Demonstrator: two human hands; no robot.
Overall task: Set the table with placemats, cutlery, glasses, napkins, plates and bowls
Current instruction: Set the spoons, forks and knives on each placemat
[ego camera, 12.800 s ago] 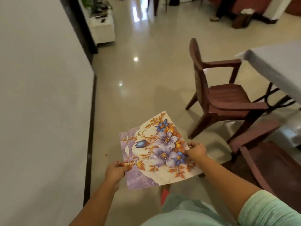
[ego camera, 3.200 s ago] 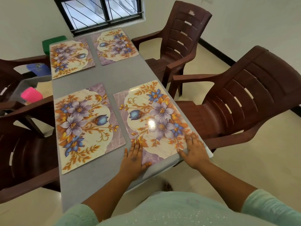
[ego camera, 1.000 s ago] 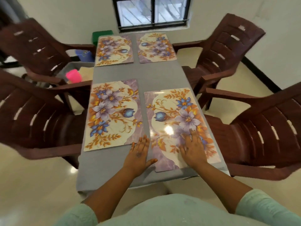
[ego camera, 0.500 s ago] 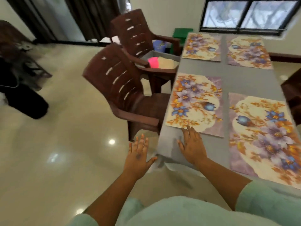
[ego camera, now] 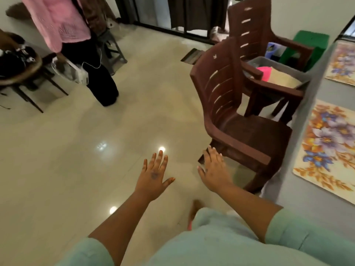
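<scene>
Right of both hands (ego camera: 214, 172), placemat (ego camera: 324, 148).

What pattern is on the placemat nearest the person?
Purple and blue flowers with orange-gold leaves on cream, seen in the head view on the nearest placemat.

The right edge cuts off both placemats (ego camera: 326, 143) and the table (ego camera: 299, 196).

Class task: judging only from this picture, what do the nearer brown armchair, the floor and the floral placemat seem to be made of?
Nearer brown armchair: apparently moulded plastic, matt brown, one-piece shape with slots cut in the back.
Floor: likely polished tile or stone, cream and glossy, mirroring ceiling lights.
Floral placemat: probably laminated plastic or card, thin and flat with a printed flower pattern; the exact material is unclear.
</scene>
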